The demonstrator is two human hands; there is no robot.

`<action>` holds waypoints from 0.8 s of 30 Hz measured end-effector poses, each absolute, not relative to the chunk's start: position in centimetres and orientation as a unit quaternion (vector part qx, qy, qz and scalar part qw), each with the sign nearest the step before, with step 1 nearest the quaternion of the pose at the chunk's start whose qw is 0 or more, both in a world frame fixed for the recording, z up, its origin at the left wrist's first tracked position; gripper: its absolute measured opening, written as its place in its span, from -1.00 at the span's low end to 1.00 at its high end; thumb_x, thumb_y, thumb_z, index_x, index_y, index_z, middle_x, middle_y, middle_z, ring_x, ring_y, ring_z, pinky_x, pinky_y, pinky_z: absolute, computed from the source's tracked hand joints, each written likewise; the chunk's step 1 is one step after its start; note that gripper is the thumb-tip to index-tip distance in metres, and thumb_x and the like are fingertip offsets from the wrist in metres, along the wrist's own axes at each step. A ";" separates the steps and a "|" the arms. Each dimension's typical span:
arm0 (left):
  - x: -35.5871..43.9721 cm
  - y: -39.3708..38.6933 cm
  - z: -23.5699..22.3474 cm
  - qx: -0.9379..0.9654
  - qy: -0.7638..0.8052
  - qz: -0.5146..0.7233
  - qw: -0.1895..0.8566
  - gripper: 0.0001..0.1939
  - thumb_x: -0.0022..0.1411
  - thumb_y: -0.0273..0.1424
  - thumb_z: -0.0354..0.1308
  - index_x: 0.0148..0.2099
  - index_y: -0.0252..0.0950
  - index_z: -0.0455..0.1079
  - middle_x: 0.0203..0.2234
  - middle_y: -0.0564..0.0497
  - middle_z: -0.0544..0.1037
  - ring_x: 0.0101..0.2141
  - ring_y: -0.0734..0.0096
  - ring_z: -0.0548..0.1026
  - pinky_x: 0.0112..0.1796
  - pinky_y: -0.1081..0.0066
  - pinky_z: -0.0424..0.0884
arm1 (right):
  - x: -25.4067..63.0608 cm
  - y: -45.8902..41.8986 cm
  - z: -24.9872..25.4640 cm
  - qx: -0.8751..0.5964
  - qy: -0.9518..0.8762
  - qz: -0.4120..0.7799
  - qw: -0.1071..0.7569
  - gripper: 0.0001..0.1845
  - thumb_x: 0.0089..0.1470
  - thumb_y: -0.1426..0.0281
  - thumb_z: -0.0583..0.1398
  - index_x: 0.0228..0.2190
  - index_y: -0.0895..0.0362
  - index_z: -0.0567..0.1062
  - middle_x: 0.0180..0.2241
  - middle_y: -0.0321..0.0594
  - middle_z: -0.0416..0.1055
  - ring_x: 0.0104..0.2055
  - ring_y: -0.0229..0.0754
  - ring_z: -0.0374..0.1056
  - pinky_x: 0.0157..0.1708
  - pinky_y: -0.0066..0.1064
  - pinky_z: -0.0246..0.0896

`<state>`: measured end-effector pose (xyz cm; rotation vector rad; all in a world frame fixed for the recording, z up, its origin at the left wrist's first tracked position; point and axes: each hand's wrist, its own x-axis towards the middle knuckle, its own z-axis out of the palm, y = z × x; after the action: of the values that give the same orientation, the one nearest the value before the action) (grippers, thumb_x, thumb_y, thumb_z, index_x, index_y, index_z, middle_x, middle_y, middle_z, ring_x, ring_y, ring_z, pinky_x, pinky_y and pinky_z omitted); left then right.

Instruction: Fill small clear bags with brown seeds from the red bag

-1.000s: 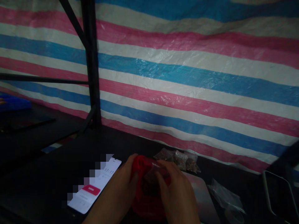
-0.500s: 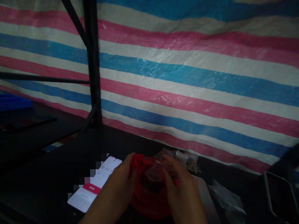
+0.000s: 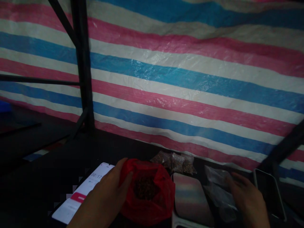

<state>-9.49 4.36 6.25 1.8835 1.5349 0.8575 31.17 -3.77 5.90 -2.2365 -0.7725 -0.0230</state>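
A red plastic bag (image 3: pixel 163 202) stands with its mouth open, showing small brown pieces (image 3: pixel 145 187) inside; their kind is too dark to make out. My left hand (image 3: pixel 114 186) grips the bag's left rim between thumb and fingers. Over to the right, my right hand (image 3: pixel 245 193) has its fingertips closed on the edge of a small clear plastic bag (image 3: pixel 217 175), which looks flat. More clear plastic (image 3: pixel 220 196) lies just below it on the dark table. Between the hands sits a flat device with a shiny plate (image 3: pixel 192 198), resembling a small scale.
Several small filled clear bags (image 3: pixel 177 162) lie behind the scale. A lit phone (image 3: pixel 83 193) showing a timer is at the left, and a dark-screened phone (image 3: pixel 269 193) at the far right. A black metal post (image 3: pixel 83 69) rises before the striped sheet (image 3: pixel 178 91).
My right hand has moved from the red bag's mouth out to the right, carrying the small clear bag. The scale and the brown pieces are uncovered. The view has shifted slightly right.
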 end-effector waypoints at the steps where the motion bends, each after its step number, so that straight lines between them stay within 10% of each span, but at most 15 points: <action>1: -9.5 4.5 6.1 0.704 0.575 0.316 0.272 -0.52 0.48 -0.16 -0.17 0.28 -0.18 0.33 0.09 -0.14 0.66 0.09 0.09 0.64 0.10 0.19 0.49 | 32.1 -4.1 5.5 -0.888 -0.298 -0.014 0.350 -0.41 0.04 0.14 0.19 -0.02 0.26 0.64 -0.21 0.20 0.69 -0.18 0.30 0.64 -0.21 -0.05 0.49; 8: -9.2 5.5 4.4 0.703 0.612 0.317 0.177 -0.34 0.42 -0.06 -0.15 0.36 -0.34 0.29 -0.01 -0.25 0.64 0.01 -0.06 0.65 0.08 0.06 0.50 | 29.8 -1.6 5.1 -0.877 -0.386 -0.105 0.267 -0.41 0.19 0.29 0.10 0.14 0.34 0.54 0.12 0.34 0.52 0.21 0.38 0.43 0.16 0.09 0.29; 12: -9.0 5.7 3.8 0.698 0.607 0.367 0.093 -0.28 0.34 -0.02 -0.06 0.35 -0.37 0.34 0.05 -0.33 0.56 0.06 -0.20 0.57 0.08 -0.09 0.48 | 27.3 2.5 4.7 -0.842 -0.464 -0.037 0.272 -0.63 0.24 0.25 0.16 -0.06 0.10 0.67 -0.03 -0.01 0.68 0.05 0.12 0.58 0.02 -0.23 0.39; 24: -7.1 3.0 8.7 0.651 0.575 0.463 0.179 -0.49 0.30 -0.02 0.06 0.16 -0.11 0.52 0.09 -0.12 0.56 0.09 -0.12 0.45 0.16 -0.14 0.40 | 25.0 3.5 4.9 -0.812 -0.468 0.038 0.345 -0.75 0.10 0.32 0.26 -0.27 0.17 0.69 -0.23 0.06 0.72 -0.11 0.18 0.66 -0.18 -0.25 0.40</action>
<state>-7.06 3.02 8.67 1.8391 1.6245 1.3084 24.97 3.53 4.86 -2.1091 -1.2154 0.0980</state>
